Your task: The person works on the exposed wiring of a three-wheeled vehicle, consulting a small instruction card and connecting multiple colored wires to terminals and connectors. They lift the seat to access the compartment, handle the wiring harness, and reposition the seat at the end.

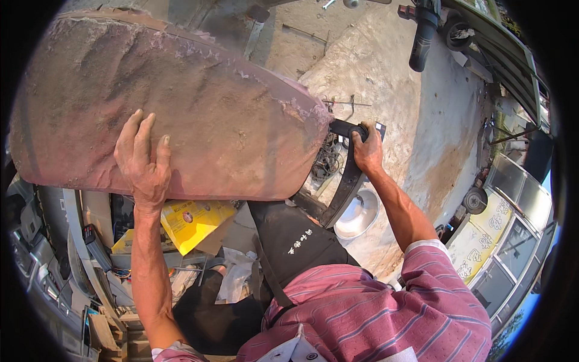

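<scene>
A large padded seat cushion, covered in dusty, worn reddish-brown material with frayed edges, fills the upper left. My left hand lies on its near part, fingers stretched out and pointing away from me. At the cushion's right end is a black curved frame that looks like an armrest or handle. My right hand is wrapped round the upper corner of this frame. The underside of the cushion and how the frame joins it are hidden.
Below the cushion lies a yellow printed bag beside a clear plastic bag. A white basin and tangled dark cables sit on the ground past the frame. A black handlebar grip juts in at top right. Wooden pieces stand lower left.
</scene>
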Available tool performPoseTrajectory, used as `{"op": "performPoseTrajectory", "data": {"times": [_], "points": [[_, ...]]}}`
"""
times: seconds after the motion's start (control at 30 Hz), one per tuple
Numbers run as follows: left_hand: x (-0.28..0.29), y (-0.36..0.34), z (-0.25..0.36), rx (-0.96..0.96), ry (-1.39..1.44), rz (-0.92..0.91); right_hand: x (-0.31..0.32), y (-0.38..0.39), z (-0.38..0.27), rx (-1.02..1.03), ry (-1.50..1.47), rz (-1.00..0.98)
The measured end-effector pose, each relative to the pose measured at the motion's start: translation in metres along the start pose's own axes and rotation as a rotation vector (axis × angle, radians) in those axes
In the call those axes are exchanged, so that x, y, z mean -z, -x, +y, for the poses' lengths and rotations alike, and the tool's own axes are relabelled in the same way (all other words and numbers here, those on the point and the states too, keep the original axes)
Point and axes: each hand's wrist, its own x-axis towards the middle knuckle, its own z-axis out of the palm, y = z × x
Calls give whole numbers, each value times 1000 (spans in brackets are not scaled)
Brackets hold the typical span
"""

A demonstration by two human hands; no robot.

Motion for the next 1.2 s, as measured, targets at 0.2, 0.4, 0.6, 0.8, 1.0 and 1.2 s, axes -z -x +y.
{"op": "performPoseTrajectory", "data": {"times": [0.2,0.4,0.6,0.8,1.0,1.2], "points": [[-30,-17,16,-62,-256,-59,4,2,-8,-52,-32,-15],[-30,-17,17,-52,-254,-70,4,-6,14,-114,-447,-88],[-30,-14,14,-44,-249,-128,-88,-80,156,-533,-906,-537],[-26,-11,15,-49,-291,-271,-185,-99,224,6,-104,-729],[-24,-10,14,-126,-464,-351,-247,-120,267,-148,266,-740],[-30,2,28,51,-429,-281,-302,-139,350,-80,203,-700]]}}
